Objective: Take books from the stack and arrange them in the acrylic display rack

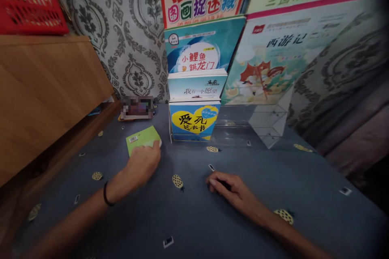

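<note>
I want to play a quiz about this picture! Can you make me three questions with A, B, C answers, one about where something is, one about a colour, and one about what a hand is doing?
1. Where is the green book?
A. Lying on the blue cloth, left of the book stand
B. Standing in the top row of the stand
C. Inside the red basket

2. What colour is the heart on the lowest book in the stand?
A. Pink
B. Yellow
C. White

3. What is the right hand doing?
A. Lifting a book
B. Resting on the cloth, holding no book
C. Gripping the stand

Answers:
1. A, the left hand lies on it, flat on the blue cloth.
2. B, a yellow heart sits on the blue cover.
3. B, its fingers lie on the cloth, away from every book.
</note>
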Tool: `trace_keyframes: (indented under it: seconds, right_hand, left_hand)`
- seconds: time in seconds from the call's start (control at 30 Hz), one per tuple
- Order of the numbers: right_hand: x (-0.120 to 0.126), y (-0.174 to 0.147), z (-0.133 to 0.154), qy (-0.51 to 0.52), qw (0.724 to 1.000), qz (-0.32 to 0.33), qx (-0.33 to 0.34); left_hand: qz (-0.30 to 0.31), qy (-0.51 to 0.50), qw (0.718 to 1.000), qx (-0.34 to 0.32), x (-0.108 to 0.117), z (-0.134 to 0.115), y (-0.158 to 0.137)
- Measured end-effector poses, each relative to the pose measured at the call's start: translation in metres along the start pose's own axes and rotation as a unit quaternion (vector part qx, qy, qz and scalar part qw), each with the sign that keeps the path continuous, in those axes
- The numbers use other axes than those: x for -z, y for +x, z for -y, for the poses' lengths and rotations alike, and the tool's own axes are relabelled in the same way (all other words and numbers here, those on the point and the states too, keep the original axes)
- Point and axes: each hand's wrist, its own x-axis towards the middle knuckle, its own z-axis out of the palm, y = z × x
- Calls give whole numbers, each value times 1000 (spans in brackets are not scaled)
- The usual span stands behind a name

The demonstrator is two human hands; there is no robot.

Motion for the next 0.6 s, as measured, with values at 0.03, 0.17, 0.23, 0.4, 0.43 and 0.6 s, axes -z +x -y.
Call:
trace_keyframes:
  seconds: [0.03,0.17,0.23,0.4,0.43,0.6]
  right_hand:
    - [0,0,1,-1,1000,-1,1]
    - [0,1,4,1,1000,-3,-2]
    - [-1,1,5,8,1000,-8,0]
    - [-2,1,6,9,1000,-13,-4]
    - [-2,1,6,4,1000,-12,-4]
    - [-3,-1,7,-25,999,-37,12]
  left_hand:
    - [3,-14,1000,-16,-2,-10,-11]
    - [23,-130,984,-119,-9,-26,-30]
    - [7,-159,982,-104,-15,-15,-22]
    - [-59,-167,984,18,-44,35,8]
    - [-60,-183,981,17,-50,42,10]
    - [-78,-184,979,38,-65,40,-9]
